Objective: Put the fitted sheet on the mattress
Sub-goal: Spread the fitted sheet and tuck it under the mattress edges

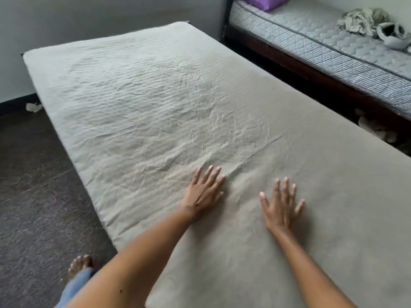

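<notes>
The fitted sheet is lying over the whole mattress, still a bit wrinkly. The left hand and right hand are lying flat on it, fingers spread, side by side.

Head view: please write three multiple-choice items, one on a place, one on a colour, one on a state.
1. Where does the crumpled cloth lie?
A) on the floor
B) on the bare mattress at the right
C) under the bed

2. What colour is the cushion at the top?
A) purple
B) red
C) green

3. How do the left hand and right hand lie?
A) gripping a corner
B) flat on the fitted sheet, fingers straight
C) raised fists

1 B: it rests on the quilted top.
2 A: its cover looks purple.
3 B: both palms press the sheet.
</notes>
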Demonstrator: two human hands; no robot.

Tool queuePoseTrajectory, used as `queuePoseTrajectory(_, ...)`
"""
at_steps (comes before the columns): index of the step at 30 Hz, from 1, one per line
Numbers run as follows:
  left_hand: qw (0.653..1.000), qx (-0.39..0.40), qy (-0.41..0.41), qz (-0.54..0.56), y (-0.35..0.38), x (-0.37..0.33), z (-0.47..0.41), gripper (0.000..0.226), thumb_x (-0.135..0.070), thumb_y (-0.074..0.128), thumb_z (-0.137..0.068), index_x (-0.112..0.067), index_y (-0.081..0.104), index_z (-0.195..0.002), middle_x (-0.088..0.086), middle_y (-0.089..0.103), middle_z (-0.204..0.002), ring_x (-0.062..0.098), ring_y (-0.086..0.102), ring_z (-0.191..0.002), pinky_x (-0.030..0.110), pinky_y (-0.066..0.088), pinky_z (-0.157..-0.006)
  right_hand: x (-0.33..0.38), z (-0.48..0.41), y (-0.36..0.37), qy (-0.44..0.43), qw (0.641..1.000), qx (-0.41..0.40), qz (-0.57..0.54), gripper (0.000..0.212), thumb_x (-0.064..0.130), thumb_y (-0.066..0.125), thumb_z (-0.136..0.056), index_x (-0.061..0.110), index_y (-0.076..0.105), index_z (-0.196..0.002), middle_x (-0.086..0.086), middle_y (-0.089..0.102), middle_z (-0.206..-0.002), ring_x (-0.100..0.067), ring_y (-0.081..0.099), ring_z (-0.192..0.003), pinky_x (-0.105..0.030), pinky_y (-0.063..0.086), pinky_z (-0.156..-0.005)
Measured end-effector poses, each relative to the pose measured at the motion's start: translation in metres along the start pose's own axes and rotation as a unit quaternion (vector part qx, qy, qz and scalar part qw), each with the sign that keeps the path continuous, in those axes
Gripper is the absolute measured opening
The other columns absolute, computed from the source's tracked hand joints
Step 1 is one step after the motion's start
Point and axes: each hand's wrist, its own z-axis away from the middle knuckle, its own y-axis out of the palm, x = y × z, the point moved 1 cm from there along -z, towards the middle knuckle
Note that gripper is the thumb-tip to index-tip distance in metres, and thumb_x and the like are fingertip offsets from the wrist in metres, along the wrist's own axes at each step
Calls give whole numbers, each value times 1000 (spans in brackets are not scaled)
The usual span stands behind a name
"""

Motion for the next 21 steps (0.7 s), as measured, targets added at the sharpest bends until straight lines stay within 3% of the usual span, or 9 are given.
queuePoseTrajectory(2,1000,6,14,21,4,1,-26,65,-48,17,-87,-23,45,-139,5,36,-150,28,29,-140,54,8,-113,-11,-16,13,41,998,21,32,67,56,30,-94,21,22,-151,-3,6,-160,-24,0,-147,-56,-2,-113)
queuePoseTrajectory(5,1000,-16,-1,16,5,30,-48,78,-58,-4,-80,-32,24,-148,-2,12,-158,24,5,-146,50,-12,-113,18,-31,27,80,995,33,43,68,56,33,-94,21,18,-151,-4,1,-160,-26,-6,-146,-58,-3,-113)
queuePoseTrajectory(11,1000,-20,-9,0,-4,128,-48,77,-62,-8,-77,-39,16,-148,-8,7,-158,20,-1,-147,51,-9,-115,118,-54,51,45,998,33,32,71,56,35,-93,20,18,-151,-6,4,-160,-27,-4,-146,-58,-4,-112)
queuePoseTrajectory(15,999,-23,-38,9,-14,191,-46,65,-59,3,-89,-37,15,-148,-7,5,-159,20,-2,-146,51,-8,-116,206,-69,67,-55,996,58,28,66,55,32,-95,26,12,-151,-2,-2,-160,-26,-8,-146,-56,-7,-112)
queuePoseTrajectory(18,998,-30,-56,14,-18,234,-44,53,-50,18,-98,-36,14,-149,-6,3,-159,20,-2,-147,48,-8,-116,274,-70,83,-114,990,75,25,63,58,23,-95,32,7,-151,2,-7,-160,-24,-12,-146,-56,-9,-112)
queuePoseTrajectory(21,995,-31,-97,17,-26,286,-35,53,-50,16,-98,-35,15,-149,-4,4,-159,21,-1,-147,45,-7,-116,334,-67,92,-142,986,84,26,77,68,3,-83,32,5,-151,-2,-6,-160,-26,-10,-146,-58,-8,-111)
